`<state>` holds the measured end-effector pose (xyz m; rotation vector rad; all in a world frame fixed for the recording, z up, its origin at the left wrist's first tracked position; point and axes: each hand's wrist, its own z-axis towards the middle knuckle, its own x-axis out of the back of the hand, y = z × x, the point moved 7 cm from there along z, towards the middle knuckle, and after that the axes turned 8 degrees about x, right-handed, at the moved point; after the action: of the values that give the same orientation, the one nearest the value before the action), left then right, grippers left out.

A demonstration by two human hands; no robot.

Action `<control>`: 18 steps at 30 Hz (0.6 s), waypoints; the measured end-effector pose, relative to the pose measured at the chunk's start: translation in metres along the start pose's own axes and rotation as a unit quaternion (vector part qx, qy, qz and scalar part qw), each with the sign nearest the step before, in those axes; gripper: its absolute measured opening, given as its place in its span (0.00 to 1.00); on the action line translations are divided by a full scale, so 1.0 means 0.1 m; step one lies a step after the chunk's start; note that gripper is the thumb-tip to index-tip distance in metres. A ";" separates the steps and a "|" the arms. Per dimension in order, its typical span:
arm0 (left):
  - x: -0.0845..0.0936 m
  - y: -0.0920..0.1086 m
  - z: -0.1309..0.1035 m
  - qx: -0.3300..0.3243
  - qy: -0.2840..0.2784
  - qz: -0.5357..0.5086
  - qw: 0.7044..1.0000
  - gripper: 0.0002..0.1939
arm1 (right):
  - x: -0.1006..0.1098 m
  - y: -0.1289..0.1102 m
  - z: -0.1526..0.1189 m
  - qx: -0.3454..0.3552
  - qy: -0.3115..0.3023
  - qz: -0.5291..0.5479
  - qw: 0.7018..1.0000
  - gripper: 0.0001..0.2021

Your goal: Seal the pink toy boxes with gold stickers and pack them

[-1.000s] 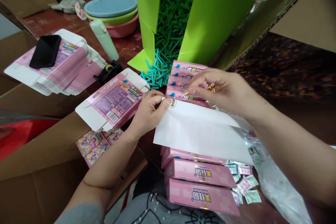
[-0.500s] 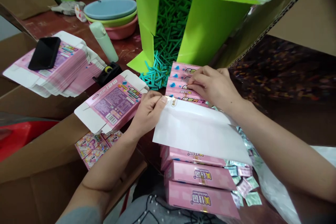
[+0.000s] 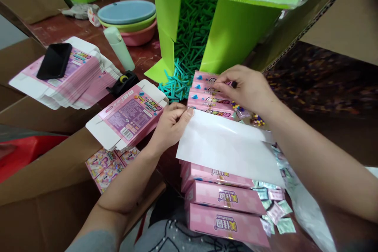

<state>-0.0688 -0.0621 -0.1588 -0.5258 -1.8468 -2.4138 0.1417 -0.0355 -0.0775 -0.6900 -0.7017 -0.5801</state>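
Note:
My left hand (image 3: 174,123) pinches the upper left corner of a white sheet of paper (image 3: 227,141), thumb on top. The sheet lies tilted over a row of closed pink boxes (image 3: 227,220), hiding the middle ones. My right hand (image 3: 243,86) hovers over the far boxes (image 3: 203,96), its fingers curled and thumb and forefinger close together. What they grip, if anything, is too small to make out. A small dark thing shows beside those fingers. Below the right wrist lie small multicoloured pieces (image 3: 257,120). A flattened pink carton stack (image 3: 130,114) is left of my left hand.
Teal sticks (image 3: 177,86) spill from a green box (image 3: 239,35). Small foil sachets (image 3: 276,210) lie right of the boxes. At left are a phone (image 3: 54,61) on cartons, a tape dispenser (image 3: 122,82), a pale green bottle (image 3: 119,49) and stacked basins (image 3: 126,12).
My right hand has lifted slightly and moved away from the sheet. The small round label at the sheet's upper left no longer shows. Multicoloured pieces have come into sight below the right hand.

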 end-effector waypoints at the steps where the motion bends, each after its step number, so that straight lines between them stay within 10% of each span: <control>1: 0.00 -0.01 -0.01 -0.001 0.000 -0.003 1.000 0.27 | -0.05 0.13 0.03 -0.005 -0.012 -0.026 1.000 0.11; 6: 0.04 -0.02 -0.05 -0.005 0.007 0.012 1.000 0.24 | -0.29 0.46 0.10 -0.025 -0.061 -0.131 0.989 0.08; 18: 0.03 0.13 -0.06 -0.028 0.001 0.052 0.998 0.23 | -0.25 0.32 0.13 0.017 -0.088 -0.132 0.987 0.13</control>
<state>-0.0694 -0.0708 -0.1470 -0.6080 -1.7106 -2.4029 0.1427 0.0005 -0.1001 -0.6245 -0.9749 -0.7541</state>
